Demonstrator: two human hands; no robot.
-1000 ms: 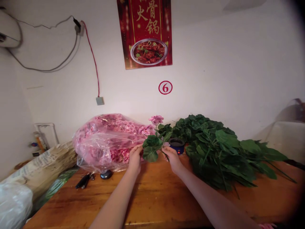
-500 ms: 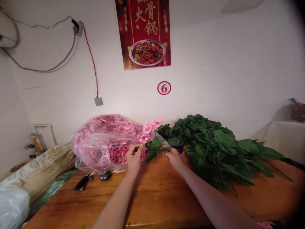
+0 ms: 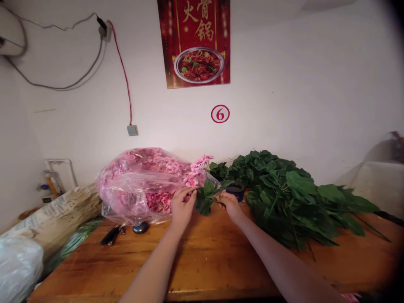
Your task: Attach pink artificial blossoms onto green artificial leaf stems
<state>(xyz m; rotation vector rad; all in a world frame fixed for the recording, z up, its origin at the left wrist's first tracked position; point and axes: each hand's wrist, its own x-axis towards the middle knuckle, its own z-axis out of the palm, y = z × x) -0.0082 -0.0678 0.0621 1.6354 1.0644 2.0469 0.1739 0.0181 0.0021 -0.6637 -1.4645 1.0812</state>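
And there, pinching a leafy pink flower spray (image 3: pixel 208 189) by its right end in the right hand (image 3: pixel 232 205), up over the wooden table (image 3: pixel 202 265); curling the left hand (image 3: pixel 183 207) right at the other side, cannot tell whether gripping anything; working just in front of the pink-filled plastic bag (image 3: pixel 123 185), beside a big heap of green leaves (image 3: pixel 279 193)

A red food poster (image 3: pixel 194 42) is mounted on the white wall (image 3: pixel 299 92), with a circled red 6 (image 3: pixel 220 114) marked below it. Farther left, a socket (image 3: pixel 108 31) and a grey wall plate (image 3: pixel 132 130) are linked by a red wire (image 3: pixel 125 73). At lower left, a whitish plastic bag (image 3: pixel 19 261) is seen beside a printed tan bundle (image 3: pixel 59 212).
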